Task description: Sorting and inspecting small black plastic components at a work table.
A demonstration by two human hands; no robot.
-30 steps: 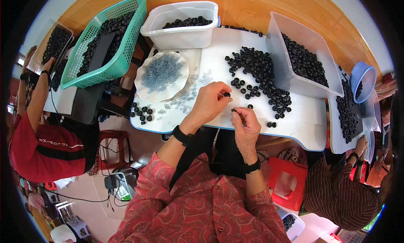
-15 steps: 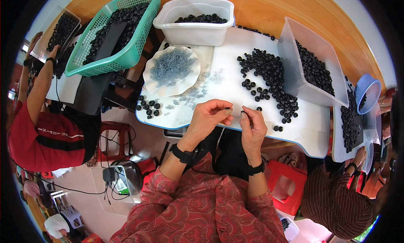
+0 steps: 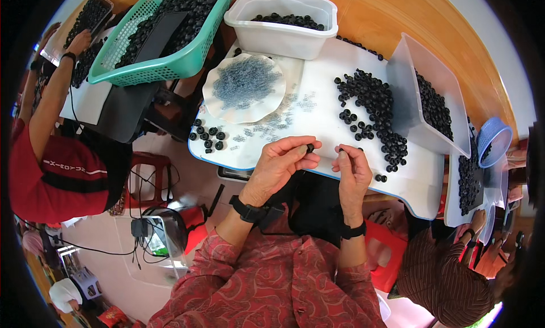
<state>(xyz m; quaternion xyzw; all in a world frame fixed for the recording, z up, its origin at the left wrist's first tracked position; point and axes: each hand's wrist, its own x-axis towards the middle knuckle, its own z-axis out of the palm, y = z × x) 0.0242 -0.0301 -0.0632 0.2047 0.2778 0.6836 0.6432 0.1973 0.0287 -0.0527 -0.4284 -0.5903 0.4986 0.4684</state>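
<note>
Over the table's near edge, my left hand [image 3: 277, 168] pinches a small round black part [image 3: 309, 148] between thumb and fingers. Close on its right, my right hand [image 3: 354, 180] is closed in a pinch, with a tiny dark thing at its fingertips too small to name. The hands are apart. Beyond the left hand is a scalloped white plate [image 3: 210, 100] bearing a heap of small clear bluish pieces [image 3: 245, 83], some spilled beside it. Several black parts [image 3: 208, 136] sit at the table's left corner. A larger pile of them [image 3: 372, 104] spreads beyond my right hand.
At the back stand a white tub [image 3: 278, 37] and a translucent bin [image 3: 406, 95], both with black parts inside. A green basket [image 3: 164, 72] of black parts is at the left. Co-workers sit on both sides, one in a red shirt [image 3: 62, 169]. Cables [image 3: 136, 243] trail at lower left.
My hands have drawn slightly farther apart, and the black part in my left fingers now shows more plainly. The whole view has shifted a little.
</note>
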